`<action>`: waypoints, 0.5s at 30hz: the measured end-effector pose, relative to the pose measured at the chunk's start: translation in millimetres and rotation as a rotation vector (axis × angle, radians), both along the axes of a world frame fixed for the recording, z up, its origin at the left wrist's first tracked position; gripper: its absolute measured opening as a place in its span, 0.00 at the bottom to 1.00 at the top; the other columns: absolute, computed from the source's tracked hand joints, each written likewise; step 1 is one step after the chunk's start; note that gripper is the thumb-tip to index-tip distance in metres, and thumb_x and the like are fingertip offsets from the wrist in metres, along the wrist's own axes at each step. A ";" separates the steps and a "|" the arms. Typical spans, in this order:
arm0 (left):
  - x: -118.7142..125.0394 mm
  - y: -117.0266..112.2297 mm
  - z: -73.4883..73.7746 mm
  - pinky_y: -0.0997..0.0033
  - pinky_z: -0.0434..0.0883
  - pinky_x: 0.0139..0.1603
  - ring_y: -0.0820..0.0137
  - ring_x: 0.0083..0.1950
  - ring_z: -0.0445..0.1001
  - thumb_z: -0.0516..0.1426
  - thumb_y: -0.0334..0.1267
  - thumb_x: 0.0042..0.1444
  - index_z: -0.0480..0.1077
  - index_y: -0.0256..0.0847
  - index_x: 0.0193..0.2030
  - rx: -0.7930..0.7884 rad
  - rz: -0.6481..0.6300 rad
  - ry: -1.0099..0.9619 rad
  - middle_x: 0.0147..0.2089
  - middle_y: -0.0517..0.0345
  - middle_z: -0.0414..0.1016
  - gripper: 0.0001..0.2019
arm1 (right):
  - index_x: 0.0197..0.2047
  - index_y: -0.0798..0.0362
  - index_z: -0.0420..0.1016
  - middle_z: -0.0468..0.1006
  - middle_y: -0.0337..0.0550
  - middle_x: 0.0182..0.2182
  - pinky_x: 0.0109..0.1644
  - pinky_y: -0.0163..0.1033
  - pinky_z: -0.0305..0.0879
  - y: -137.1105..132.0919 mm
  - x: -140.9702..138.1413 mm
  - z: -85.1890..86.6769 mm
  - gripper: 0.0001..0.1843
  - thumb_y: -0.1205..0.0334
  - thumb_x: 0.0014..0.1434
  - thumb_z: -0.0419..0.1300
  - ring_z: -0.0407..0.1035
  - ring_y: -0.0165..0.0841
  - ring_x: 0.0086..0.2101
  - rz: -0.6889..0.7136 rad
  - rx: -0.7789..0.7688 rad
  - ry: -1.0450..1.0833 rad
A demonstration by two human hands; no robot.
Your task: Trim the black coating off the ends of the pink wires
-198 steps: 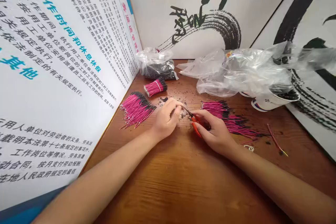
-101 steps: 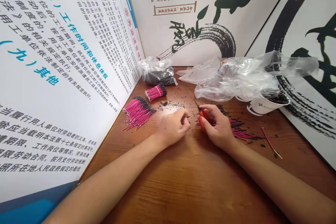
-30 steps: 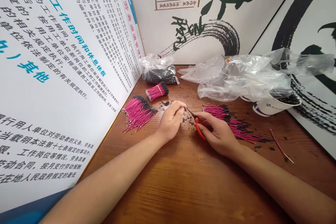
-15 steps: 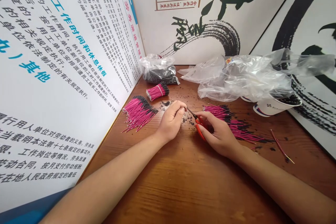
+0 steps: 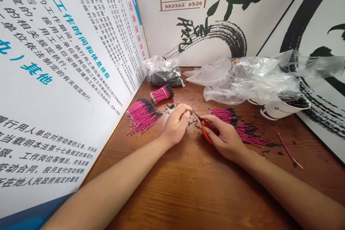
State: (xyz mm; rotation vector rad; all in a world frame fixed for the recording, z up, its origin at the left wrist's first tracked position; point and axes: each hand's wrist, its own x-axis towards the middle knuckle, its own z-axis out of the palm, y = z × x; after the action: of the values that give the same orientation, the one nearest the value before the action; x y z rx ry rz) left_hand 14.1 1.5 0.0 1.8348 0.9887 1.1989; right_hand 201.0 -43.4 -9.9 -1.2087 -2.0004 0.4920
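Orange-handled pliers gripped in right hand, tips at left hand (pinched, contents hidden).

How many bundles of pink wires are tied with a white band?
1: the tied bundle lies beyond the left pile of loose wires, just before the black-filled bag. Others may be hidden.
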 end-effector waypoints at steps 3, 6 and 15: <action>0.0 -0.6 0.9 0.68 0.66 0.47 0.68 0.41 0.68 0.47 0.35 0.65 0.64 0.41 0.34 0.004 0.012 0.006 0.35 0.57 0.69 0.09 | 0.53 0.51 0.68 0.78 0.42 0.35 0.36 0.36 0.68 -0.1 -0.5 -0.4 0.12 0.62 0.66 0.54 0.73 0.34 0.32 -0.007 -0.019 0.010; -0.1 -1.0 1.1 0.68 0.66 0.47 0.68 0.40 0.68 0.47 0.35 0.64 0.64 0.41 0.33 0.015 0.016 0.007 0.35 0.57 0.68 0.09 | 0.52 0.50 0.68 0.77 0.41 0.35 0.35 0.36 0.68 0.1 -1.0 -0.4 0.12 0.62 0.66 0.55 0.73 0.34 0.32 -0.001 -0.025 0.018; -0.2 -0.7 1.9 0.68 0.65 0.46 0.68 0.39 0.67 0.46 0.34 0.64 0.63 0.41 0.33 0.001 0.016 0.021 0.34 0.58 0.66 0.10 | 0.53 0.50 0.68 0.77 0.41 0.35 0.36 0.36 0.68 -0.7 -0.7 -0.8 0.13 0.62 0.66 0.55 0.72 0.33 0.32 -0.001 -0.014 0.004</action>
State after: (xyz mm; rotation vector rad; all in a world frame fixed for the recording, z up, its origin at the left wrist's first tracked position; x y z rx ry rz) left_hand 13.9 0.9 1.9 1.8472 1.0167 1.1916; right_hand 200.3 -44.1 -10.7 -1.2168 -1.9960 0.5078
